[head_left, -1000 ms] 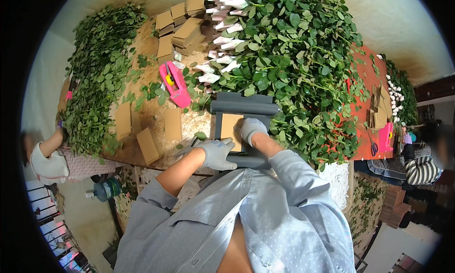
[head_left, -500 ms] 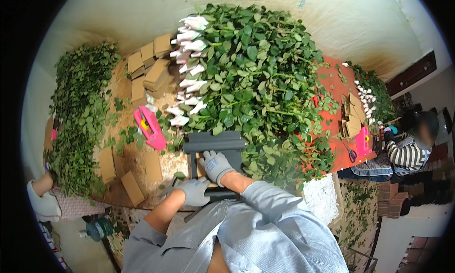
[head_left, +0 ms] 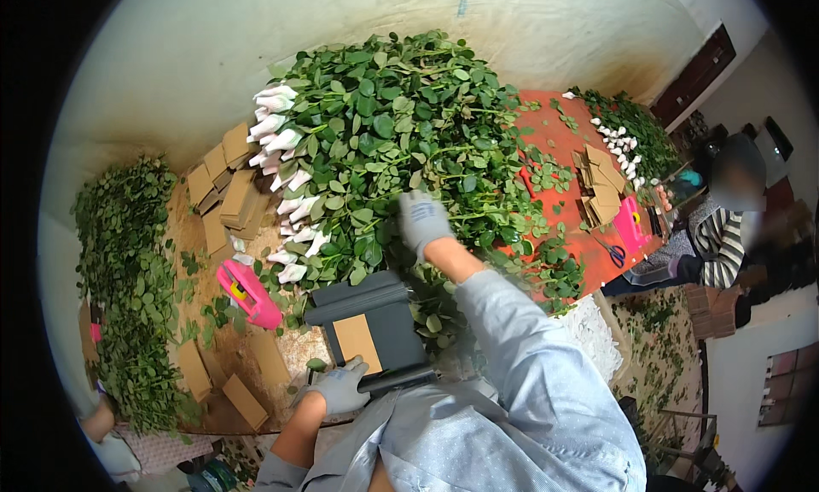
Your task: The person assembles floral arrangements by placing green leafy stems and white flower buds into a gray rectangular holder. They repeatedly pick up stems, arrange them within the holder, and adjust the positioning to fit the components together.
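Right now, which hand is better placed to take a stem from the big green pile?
The right hand. It already rests on the pile of leafy stems, arm stretched forward. The left hand stays low at the near edge of the dark grey tray, away from the pile.

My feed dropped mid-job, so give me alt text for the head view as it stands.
Seen from above, a person's gloved right hand reaches into a big pile of leafy stems while the gloved left hand rests at the near edge of a dark grey tray holding a brown card. A pink tool and stacked cards lie to the left.
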`<action>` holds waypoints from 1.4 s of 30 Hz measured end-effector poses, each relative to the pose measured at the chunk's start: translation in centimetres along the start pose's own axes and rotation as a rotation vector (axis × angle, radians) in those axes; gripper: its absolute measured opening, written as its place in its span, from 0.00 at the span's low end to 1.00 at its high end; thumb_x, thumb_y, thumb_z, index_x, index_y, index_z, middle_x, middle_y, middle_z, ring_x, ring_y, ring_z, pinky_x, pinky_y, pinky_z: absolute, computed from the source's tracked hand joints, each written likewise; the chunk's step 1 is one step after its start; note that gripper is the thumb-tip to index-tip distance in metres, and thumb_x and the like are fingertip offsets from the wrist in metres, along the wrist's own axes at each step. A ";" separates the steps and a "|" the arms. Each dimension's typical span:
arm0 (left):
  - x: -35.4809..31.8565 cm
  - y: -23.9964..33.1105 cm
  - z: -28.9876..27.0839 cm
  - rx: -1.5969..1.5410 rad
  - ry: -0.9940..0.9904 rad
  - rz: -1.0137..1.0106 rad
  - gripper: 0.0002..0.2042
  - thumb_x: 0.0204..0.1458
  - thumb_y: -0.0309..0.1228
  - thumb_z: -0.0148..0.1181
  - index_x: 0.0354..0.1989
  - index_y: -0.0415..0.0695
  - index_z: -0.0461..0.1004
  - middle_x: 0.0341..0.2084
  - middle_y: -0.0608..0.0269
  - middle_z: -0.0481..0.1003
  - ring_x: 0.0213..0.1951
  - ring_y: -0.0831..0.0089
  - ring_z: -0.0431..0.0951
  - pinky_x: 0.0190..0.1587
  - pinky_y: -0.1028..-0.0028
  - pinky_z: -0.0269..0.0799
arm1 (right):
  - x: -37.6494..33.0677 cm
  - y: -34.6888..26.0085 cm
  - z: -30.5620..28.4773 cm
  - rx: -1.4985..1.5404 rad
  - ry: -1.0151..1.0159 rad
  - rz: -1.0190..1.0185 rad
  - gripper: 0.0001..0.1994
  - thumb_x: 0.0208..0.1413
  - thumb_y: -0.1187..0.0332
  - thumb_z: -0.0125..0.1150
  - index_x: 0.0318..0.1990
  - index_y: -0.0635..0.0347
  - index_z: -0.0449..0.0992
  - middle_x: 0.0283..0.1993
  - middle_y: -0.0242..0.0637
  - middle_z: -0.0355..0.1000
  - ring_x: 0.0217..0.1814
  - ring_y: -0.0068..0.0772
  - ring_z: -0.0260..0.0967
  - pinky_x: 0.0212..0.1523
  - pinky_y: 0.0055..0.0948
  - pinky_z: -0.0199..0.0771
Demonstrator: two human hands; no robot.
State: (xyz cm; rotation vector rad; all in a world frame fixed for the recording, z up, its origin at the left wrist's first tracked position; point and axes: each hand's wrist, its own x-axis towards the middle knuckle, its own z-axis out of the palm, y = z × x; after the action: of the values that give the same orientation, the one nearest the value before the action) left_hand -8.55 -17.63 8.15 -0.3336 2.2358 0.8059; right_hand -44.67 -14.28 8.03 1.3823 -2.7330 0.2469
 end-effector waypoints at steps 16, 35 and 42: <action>0.0 -0.9 1.1 0.002 0.079 0.030 0.37 0.52 0.44 0.56 0.70 0.40 0.62 0.72 0.46 0.57 0.68 0.48 0.65 0.69 0.62 0.62 | -0.1 4.0 -6.2 -0.542 0.030 -0.316 0.09 0.64 0.65 0.51 0.46 0.49 0.78 0.41 0.34 0.77 0.43 0.37 0.77 0.45 0.41 0.68; 0.1 -0.7 1.5 -0.003 0.095 -0.005 0.42 0.52 0.64 0.54 0.62 0.36 0.72 0.63 0.48 0.70 0.61 0.52 0.73 0.64 0.60 0.68 | 8.4 -0.9 -36.3 0.005 0.304 -0.369 0.05 0.58 0.67 0.64 0.39 0.55 0.81 0.35 0.44 0.80 0.38 0.42 0.79 0.42 0.39 0.75; 0.1 -1.0 1.3 -0.001 0.085 0.014 0.31 0.47 0.42 0.56 0.61 0.38 0.72 0.64 0.48 0.68 0.62 0.52 0.73 0.64 0.60 0.69 | 1.4 6.9 -33.3 0.547 0.115 -0.188 0.04 0.61 0.75 0.62 0.40 0.59 0.82 0.31 0.26 0.77 0.32 0.17 0.67 0.35 0.23 0.69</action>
State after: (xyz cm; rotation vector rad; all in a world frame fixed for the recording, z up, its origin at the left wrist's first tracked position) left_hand -7.46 -17.55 6.93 -0.3590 2.3192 0.8142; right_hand -51.47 -5.60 40.27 1.6570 -2.5165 1.0850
